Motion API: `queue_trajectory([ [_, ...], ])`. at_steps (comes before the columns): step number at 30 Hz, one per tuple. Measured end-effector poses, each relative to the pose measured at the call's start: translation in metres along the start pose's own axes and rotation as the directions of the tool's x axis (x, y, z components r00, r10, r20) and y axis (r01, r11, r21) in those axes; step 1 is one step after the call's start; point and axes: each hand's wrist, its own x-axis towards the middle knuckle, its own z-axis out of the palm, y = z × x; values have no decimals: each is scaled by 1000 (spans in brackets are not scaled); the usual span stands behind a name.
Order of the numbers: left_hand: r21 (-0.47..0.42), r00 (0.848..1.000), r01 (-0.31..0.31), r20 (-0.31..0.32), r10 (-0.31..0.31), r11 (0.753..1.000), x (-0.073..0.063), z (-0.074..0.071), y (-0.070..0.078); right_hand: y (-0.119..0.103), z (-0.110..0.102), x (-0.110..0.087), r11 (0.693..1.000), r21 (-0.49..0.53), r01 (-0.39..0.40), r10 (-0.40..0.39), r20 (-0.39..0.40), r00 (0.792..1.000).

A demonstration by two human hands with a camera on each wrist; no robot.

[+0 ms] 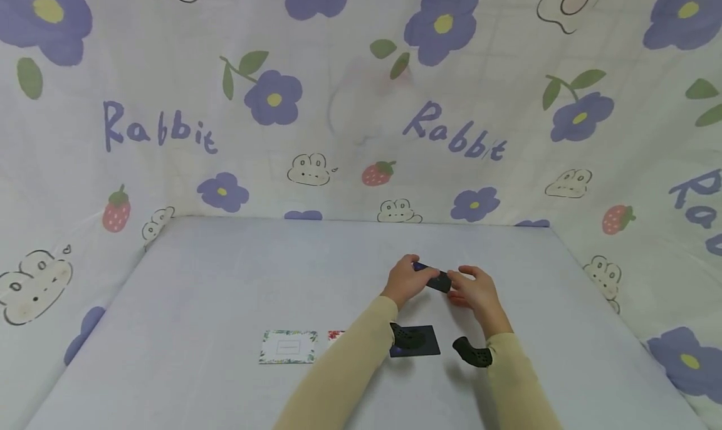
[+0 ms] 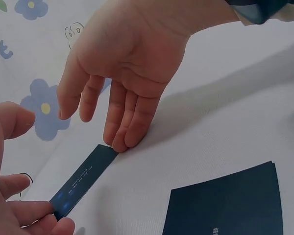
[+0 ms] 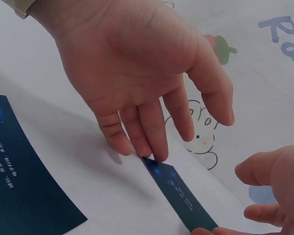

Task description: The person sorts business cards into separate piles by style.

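Observation:
A dark blue card (image 1: 439, 282) is held between my two hands, above its shadow on the table in the head view. At its left end are the fingertips of my left hand (image 1: 410, 280); at its right end are those of my right hand (image 1: 476, 293). In the left wrist view the fingers of the right hand (image 2: 127, 73) are fairly straight, and its thumb stands off the card (image 2: 83, 181). The left hand (image 3: 132, 63) shows a similar pose in the right wrist view. Nearer me, another dark blue card (image 1: 430, 342) lies on the table.
To the left lies a white card with a leafy border (image 1: 288, 346). A card with red flowers (image 1: 335, 336) beside it is partly hidden by the left sleeve (image 1: 338, 380). A white table (image 1: 225, 279) is enclosed by a patterned cloth (image 1: 350, 135) at the back and sides.

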Motion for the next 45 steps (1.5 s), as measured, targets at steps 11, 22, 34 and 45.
queue_trajectory([
  [11, -137, 995, 61, -72, -71, 989, 1, -5, -7, 6, 9, 2, 1000, 28, -11, 12, -29, 1000],
  [22, -174, 996, 58, -61, -70, 983, -16, -24, -16, 9, 9, -5, 996, -84, 40, -44, -38, 998],
  [34, -383, 991, 65, 131, -15, 922, -95, -66, -35, 5, 11, -54, 937, -275, 217, -189, 123, 974],
  [45, -437, 975, 135, 219, -41, 889, -132, -76, -43, 14, 10, -79, 909, -318, 269, -199, 235, 951],
])
